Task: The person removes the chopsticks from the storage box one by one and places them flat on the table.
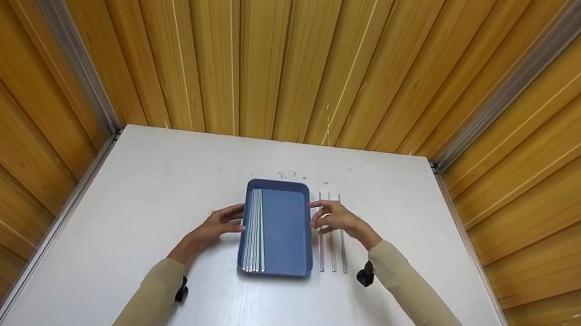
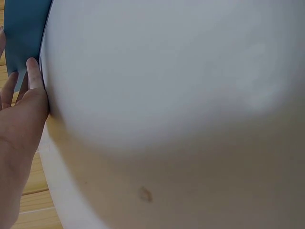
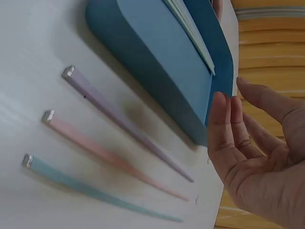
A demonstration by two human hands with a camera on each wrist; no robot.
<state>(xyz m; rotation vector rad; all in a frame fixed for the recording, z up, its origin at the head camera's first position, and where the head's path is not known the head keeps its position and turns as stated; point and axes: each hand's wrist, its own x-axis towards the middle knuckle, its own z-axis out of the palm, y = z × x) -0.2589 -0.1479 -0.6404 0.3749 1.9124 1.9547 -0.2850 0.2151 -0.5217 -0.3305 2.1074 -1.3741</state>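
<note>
Yellow wood-panelled walls enclose a white table [image 1: 141,214]; at its centre, a blue rectangular plastic tray [image 1: 286,233] holds pale sticks [image 1: 255,231] along its left side; left hand [image 1: 221,224] touches the tray's left edge with straight fingers; right hand [image 1: 335,218] hovers spread over three pastel sticks [image 1: 332,256] lying right of it.

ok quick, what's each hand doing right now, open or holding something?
Left hand: open, fingers straight against the left side of the blue tray.
Right hand: open, holding nothing, above the three chopsticks.

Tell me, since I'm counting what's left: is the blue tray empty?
Not empty. The blue tray holds several chopsticks along its left side; three more lie on the table outside.
</note>
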